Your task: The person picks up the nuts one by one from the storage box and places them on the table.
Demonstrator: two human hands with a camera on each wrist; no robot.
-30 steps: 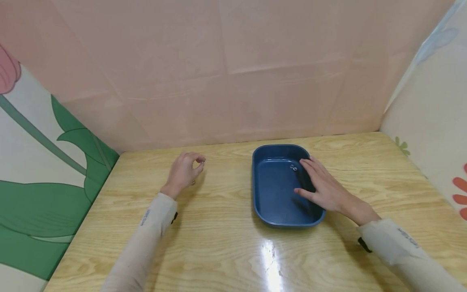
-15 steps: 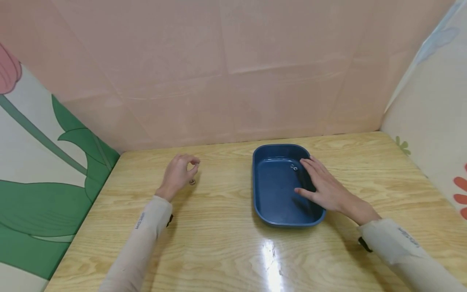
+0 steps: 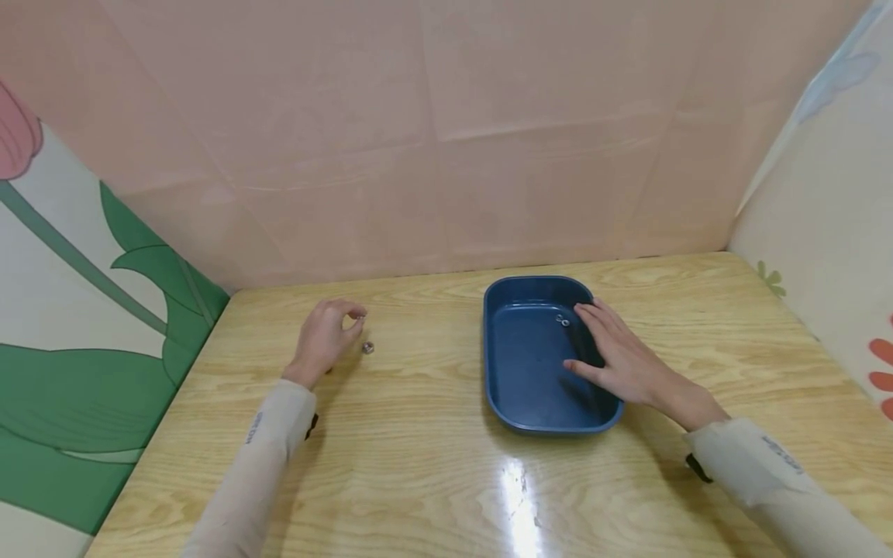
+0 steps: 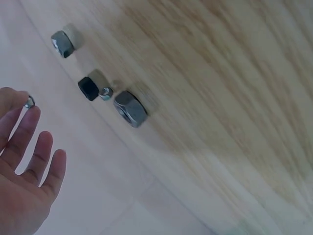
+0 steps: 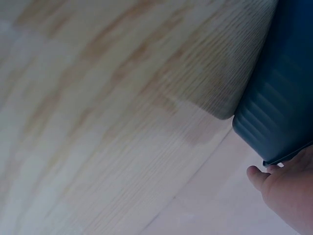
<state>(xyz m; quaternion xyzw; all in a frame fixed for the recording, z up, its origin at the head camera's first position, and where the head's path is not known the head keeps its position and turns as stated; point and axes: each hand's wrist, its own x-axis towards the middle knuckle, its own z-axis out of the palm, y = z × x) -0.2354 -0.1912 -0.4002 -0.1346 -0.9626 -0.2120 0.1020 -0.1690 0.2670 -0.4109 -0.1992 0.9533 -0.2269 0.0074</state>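
My left hand (image 3: 324,339) pinches a small shiny metal nut (image 4: 29,102) between thumb and index finger, above the wooden table (image 3: 405,465). Below it, in the left wrist view, lie a large hex nut (image 4: 130,108), a tiny nut (image 4: 105,93), a dark nut (image 4: 88,88) and a silver nut (image 4: 62,44). The head view shows one nut (image 3: 368,348) just right of the hand; the hand hides others. My right hand (image 3: 624,364) rests over the right rim of a blue bin (image 3: 519,428), fingers extended. Two small nuts (image 3: 565,322) lie inside the bin.
A pinkish sheet (image 3: 432,155) hangs behind the table's far edge. Printed panels flank it, a leafy one (image 3: 84,372) at left and a pale one (image 3: 830,217) at right. Light glares off the tabletop in front of the bin.
My left hand has drifted left and slightly nearer, still pinching its nut. This has uncovered a nut on the table. The right hand and bin have stayed put.
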